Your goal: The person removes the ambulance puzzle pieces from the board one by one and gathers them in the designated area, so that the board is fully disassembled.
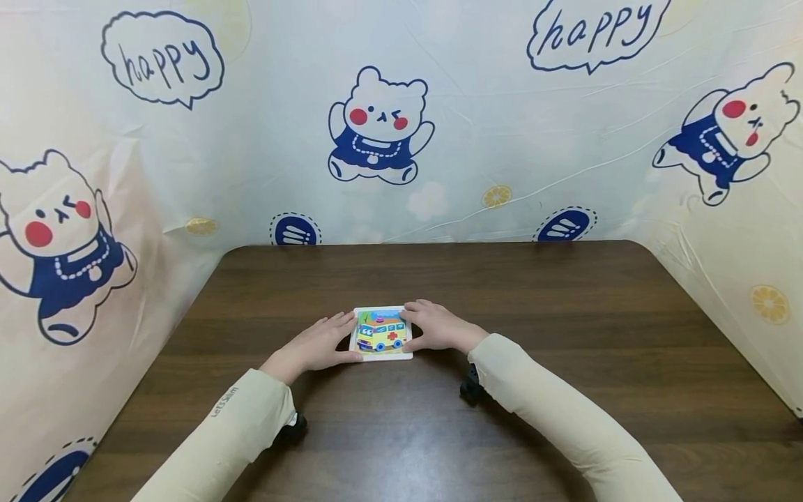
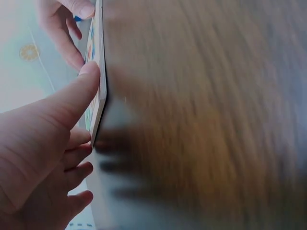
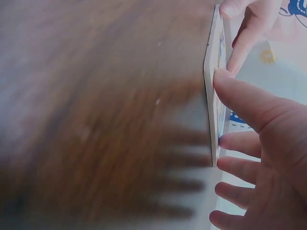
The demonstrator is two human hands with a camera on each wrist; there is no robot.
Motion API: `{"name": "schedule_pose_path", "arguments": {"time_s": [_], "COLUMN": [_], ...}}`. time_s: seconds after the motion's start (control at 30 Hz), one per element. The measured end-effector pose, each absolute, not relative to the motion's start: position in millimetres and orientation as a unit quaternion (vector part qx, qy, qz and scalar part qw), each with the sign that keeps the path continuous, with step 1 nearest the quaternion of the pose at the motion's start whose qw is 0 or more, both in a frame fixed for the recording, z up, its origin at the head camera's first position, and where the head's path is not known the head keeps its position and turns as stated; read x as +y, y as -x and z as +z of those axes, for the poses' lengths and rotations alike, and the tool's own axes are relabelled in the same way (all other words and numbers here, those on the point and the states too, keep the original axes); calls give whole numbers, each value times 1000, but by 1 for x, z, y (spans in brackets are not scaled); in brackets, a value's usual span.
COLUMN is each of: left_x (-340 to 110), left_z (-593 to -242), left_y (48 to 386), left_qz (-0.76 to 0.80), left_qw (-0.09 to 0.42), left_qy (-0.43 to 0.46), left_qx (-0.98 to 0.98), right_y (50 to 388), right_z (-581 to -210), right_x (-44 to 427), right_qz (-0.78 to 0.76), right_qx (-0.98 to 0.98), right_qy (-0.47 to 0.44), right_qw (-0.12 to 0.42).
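A flat, square picture board (image 1: 380, 333) with a white rim lies on the brown table. It shows a yellow cartoon ambulance with a red cross. My left hand (image 1: 316, 344) rests at its left side, thumb on the near corner and fingers by the far corner. On the opposite side, my right hand (image 1: 439, 326) touches the rim with thumb and fingertips. In the left wrist view, the left thumb (image 2: 79, 91) lies on the board's edge with the other fingers spread. The right thumb (image 3: 240, 93) does likewise in the right wrist view.
The wood-grain table (image 1: 401, 432) reaches back to a pale cloth backdrop (image 1: 477, 139) printed with bears and the word "happy". Both forearms in cream sleeves (image 1: 552, 404) come in from the near edge, each with a dark wrist device (image 1: 472, 385).
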State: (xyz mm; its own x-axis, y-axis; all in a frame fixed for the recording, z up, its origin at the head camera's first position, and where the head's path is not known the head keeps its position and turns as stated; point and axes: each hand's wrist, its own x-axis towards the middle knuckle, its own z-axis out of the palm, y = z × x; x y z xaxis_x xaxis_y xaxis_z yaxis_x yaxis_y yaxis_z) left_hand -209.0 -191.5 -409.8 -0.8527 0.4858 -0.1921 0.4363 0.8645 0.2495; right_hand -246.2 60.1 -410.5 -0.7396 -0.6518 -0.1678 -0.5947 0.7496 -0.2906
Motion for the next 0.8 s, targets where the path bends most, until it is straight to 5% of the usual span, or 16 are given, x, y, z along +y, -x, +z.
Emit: {"name": "schedule_pose_path", "arguments": {"time_s": [0.8], "left_x": [-143], "left_z": [-416], "left_y": [194], "left_qz": [96], "left_qw": [87], "left_qy": [-318], "left_qx": [939], "right_y": [234], "right_z": [-409], "right_x": [122], "right_qz": [-146], "right_qx": [919], "right_qy": [333], "right_qw": [150]}}
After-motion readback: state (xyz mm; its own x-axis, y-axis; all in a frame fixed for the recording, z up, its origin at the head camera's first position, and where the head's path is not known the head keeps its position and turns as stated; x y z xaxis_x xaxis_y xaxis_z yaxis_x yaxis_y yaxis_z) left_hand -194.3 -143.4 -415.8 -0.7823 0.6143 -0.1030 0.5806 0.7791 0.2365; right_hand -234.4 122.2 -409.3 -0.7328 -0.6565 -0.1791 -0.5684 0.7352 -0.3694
